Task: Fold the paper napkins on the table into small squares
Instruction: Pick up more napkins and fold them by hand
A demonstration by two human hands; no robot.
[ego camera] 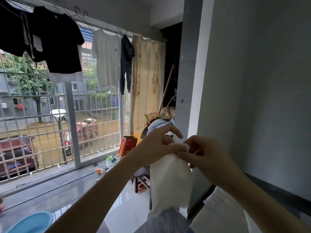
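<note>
Fingers of the left hand [158, 145] curl and pinch the top edge of a white paper napkin [170, 180], index finger stretched out above it. Far left, dark shirts [50, 39] hang over a barred window [50, 115], with a blue basin [32, 222] on the floor below. Further right hang a grey T-shirt [106, 59] and a patterned curtain [145, 84]. The napkin dangles in the air, hiding part of a small stool [141, 182]. The right hand [205, 153] pinches the same top edge.

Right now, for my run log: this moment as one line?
step: unfolding napkin in air | left hand: pinches top edge | right hand: pinches top edge | napkin: hanging, unfolded
</note>
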